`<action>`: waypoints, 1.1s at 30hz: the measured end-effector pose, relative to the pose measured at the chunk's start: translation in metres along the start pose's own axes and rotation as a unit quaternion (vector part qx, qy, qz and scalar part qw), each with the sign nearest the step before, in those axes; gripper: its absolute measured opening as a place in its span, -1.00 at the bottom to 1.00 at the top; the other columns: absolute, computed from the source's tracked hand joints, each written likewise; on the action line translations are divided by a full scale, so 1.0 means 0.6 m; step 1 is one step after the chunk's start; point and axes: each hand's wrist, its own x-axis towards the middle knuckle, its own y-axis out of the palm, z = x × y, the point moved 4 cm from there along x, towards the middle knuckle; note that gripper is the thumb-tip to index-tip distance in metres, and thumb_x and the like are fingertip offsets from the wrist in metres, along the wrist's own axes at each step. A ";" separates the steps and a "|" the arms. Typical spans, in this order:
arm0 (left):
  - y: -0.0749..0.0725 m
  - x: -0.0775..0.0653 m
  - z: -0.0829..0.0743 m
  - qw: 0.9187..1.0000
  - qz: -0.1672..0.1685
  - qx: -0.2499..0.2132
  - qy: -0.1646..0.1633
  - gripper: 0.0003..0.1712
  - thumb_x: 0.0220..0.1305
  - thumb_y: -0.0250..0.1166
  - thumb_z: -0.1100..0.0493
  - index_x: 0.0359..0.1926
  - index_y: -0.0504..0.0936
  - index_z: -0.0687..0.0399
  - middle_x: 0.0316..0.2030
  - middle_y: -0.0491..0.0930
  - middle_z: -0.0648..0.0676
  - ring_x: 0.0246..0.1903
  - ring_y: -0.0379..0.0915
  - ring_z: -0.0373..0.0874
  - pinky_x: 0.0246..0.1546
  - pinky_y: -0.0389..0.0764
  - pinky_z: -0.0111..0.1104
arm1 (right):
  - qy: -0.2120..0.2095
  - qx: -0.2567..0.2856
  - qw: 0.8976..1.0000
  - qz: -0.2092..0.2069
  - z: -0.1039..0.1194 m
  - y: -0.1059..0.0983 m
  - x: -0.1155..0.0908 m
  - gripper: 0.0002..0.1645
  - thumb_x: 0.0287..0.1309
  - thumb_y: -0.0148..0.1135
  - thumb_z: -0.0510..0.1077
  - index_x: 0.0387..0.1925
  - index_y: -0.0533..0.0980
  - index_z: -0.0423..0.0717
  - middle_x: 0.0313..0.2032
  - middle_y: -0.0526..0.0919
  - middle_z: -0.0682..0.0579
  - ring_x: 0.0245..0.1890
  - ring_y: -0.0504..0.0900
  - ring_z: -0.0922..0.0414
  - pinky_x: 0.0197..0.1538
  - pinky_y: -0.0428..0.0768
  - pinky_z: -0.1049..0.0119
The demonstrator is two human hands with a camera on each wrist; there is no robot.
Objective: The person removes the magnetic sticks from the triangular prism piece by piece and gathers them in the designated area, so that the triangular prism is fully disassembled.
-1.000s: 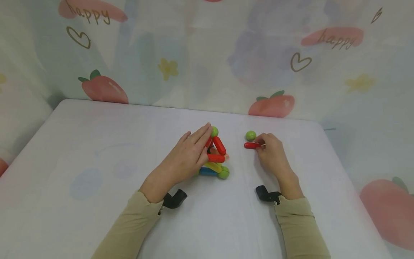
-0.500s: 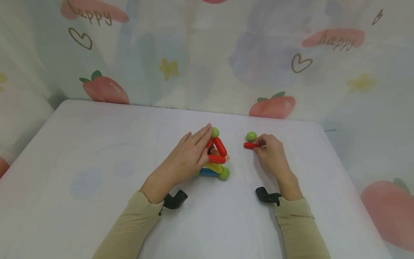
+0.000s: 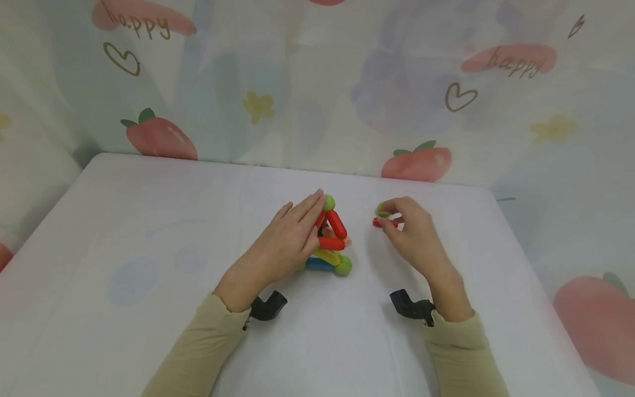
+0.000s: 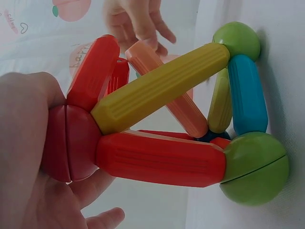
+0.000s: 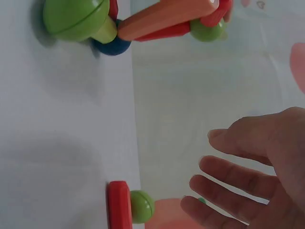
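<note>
A frame of coloured magnetic rods and balls (image 3: 337,225) stands at the table's middle. My left hand (image 3: 288,237) holds its near left side; in the left wrist view the thumb and fingers are around a red ball (image 4: 71,143). Red and yellow rods (image 4: 164,88) run from that ball to green balls (image 4: 255,169), with a blue rod (image 4: 248,95) low down. My right hand (image 3: 416,231) hovers with fingers spread and nothing in them, over a loose red rod (image 5: 119,205) and a loose green ball (image 5: 142,206) lying side by side.
The table has a white cloth (image 3: 163,242). A patterned curtain (image 3: 317,99) hangs along the far edge. Black wrist-camera mounts (image 3: 270,306) stick out from both sleeves.
My right hand has let go of the red rod, lifted and opened its fingers, reaching over toward the green ball. The left hand and the frame have stayed put.
</note>
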 end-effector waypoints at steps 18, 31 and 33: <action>0.001 0.002 0.000 1.000 -0.002 0.003 -0.006 -0.30 0.42 -0.02 0.15 0.53 0.10 0.16 0.54 0.08 0.08 0.50 0.08 -0.07 0.47 0.15 0.06 | -0.036 0.154 0.985 0.074 0.099 0.060 -0.007 -0.63 0.34 0.22 -0.16 0.14 0.51 -0.14 0.05 0.63 -0.03 0.03 0.64 0.06 0.04 0.68 0.06; 0.004 0.001 0.002 1.000 -0.008 0.000 -0.001 -0.30 0.42 -0.05 0.15 0.53 0.10 0.15 0.54 0.08 0.07 0.51 0.06 -0.08 0.48 0.13 0.06 | -0.032 0.196 0.975 0.097 0.088 0.072 -0.006 -0.60 0.38 0.17 -0.17 0.21 0.53 -0.03 0.11 0.67 0.06 0.09 0.65 0.16 0.20 0.59 0.09; 0.003 0.002 0.002 1.000 -0.008 0.001 -0.001 -0.30 0.42 -0.04 0.15 0.53 0.10 0.15 0.54 0.08 0.07 0.51 0.06 -0.08 0.48 0.13 0.06 | -0.033 0.197 0.976 0.091 0.087 0.072 -0.005 -0.60 0.37 0.18 -0.17 0.21 0.53 -0.05 0.11 0.67 0.05 0.10 0.65 0.15 0.20 0.59 0.08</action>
